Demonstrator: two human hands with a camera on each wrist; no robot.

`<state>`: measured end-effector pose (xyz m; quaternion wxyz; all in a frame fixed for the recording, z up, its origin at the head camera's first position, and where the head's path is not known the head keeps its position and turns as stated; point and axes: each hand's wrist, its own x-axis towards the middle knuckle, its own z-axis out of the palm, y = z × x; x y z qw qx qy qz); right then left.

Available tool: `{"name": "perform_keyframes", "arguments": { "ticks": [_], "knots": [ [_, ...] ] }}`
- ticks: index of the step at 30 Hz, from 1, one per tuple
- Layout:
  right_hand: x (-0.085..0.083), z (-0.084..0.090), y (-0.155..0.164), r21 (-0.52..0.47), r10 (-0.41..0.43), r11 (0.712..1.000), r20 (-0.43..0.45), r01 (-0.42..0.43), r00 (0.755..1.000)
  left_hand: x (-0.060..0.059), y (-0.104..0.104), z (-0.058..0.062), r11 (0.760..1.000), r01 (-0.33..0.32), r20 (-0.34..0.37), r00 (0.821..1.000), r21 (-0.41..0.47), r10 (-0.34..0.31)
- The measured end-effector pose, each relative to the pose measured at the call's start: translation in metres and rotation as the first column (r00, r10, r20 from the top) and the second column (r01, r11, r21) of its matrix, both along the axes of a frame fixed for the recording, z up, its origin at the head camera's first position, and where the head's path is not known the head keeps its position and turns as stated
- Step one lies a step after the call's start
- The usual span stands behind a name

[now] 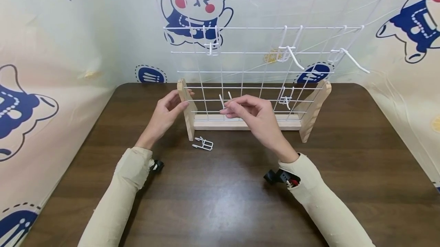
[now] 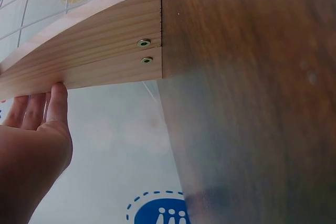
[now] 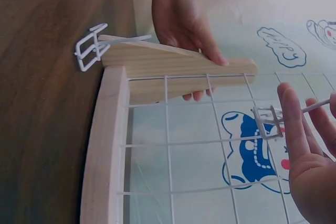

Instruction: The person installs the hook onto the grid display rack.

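A white wire grid stands upright in a wooden base with a wooden foot at each end. My left hand grips the left foot, thumb on one side and fingers on the other; the left wrist view shows my left hand lying along the left foot. My right hand pinches a small white wire hook in front of the grid's lower rows. In the right wrist view the hook is right at the grid wires, held by my right hand.
A loose white hook lies on the dark wooden table beside the left foot. Several hooks hang on the grid: upper left, upper middle, upper right, lower right. A printed cloth backdrop surrounds the table.
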<state>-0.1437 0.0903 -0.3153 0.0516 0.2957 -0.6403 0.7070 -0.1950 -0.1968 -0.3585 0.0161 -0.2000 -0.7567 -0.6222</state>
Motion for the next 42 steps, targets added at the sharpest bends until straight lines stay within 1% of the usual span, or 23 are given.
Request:
{"name": "perform_keyframes", "arguments": {
  "ticks": [4, 8, 12, 15, 18, 19, 23, 25, 26, 30, 35, 42],
  "knots": [
    [-0.003, 0.004, 0.0, -0.028, -0.02, 0.999, -0.03, 0.019, 0.999, -0.009, -0.004, -0.011, 1.0, 0.0, -0.006, 1.0, 0.009, 0.001],
    [-0.007, 0.006, 0.0, -0.031, -0.062, 0.998, -0.058, 0.06, 0.996, -0.01, -0.005, -0.015, 1.0, -0.001, -0.017, 1.0, 0.016, 0.001],
    [-0.01, 0.005, -0.001, -0.05, -0.09, 0.995, -0.071, 0.087, 0.993, -0.01, -0.005, -0.016, 1.0, 0.003, -0.026, 1.0, 0.022, -0.003],
    [-0.011, 0.003, -0.002, -0.063, -0.105, 0.993, -0.063, 0.101, 0.992, -0.01, -0.004, -0.016, 1.0, 0.005, -0.027, 1.0, 0.021, -0.004],
    [-0.012, 0.0, -0.003, -0.054, -0.127, 0.991, -0.058, 0.124, 0.99, -0.01, -0.003, -0.016, 1.0, 0.007, -0.027, 1.0, 0.023, -0.007],
    [-0.013, 0.0, -0.003, -0.056, -0.132, 0.99, -0.055, 0.129, 0.99, -0.008, -0.002, -0.013, 1.0, 0.005, -0.026, 1.0, 0.019, -0.005],
    [-0.017, -0.005, -0.004, -0.054, -0.149, 0.988, -0.046, 0.146, 0.988, -0.008, -0.002, -0.011, 1.0, -0.001, -0.019, 1.0, 0.014, 0.001],
    [-0.018, -0.009, -0.005, -0.056, -0.143, 0.988, -0.028, 0.141, 0.989, -0.008, -0.003, -0.011, 1.0, -0.009, -0.017, 1.0, 0.006, 0.009],
    [-0.019, -0.01, -0.005, -0.053, -0.138, 0.989, -0.019, 0.137, 0.99, -0.01, -0.005, -0.014, 1.0, -0.01, -0.019, 1.0, 0.007, 0.01],
    [-0.018, -0.016, -0.006, -0.024, -0.091, 0.995, 0.029, 0.092, 0.995, -0.012, -0.005, -0.016, 1.0, -0.005, -0.027, 1.0, 0.006, 0.006],
    [-0.016, -0.017, -0.004, 0.034, -0.064, 0.997, 0.079, 0.062, 0.995, -0.012, -0.003, -0.014, 1.0, 0.002, -0.033, 0.999, 0.011, -0.002],
    [-0.016, -0.015, -0.001, 0.093, -0.053, 0.995, 0.111, 0.043, 0.992, -0.008, -0.005, -0.014, 1.0, -0.009, -0.024, 1.0, 0.013, 0.009]
  ]
}}
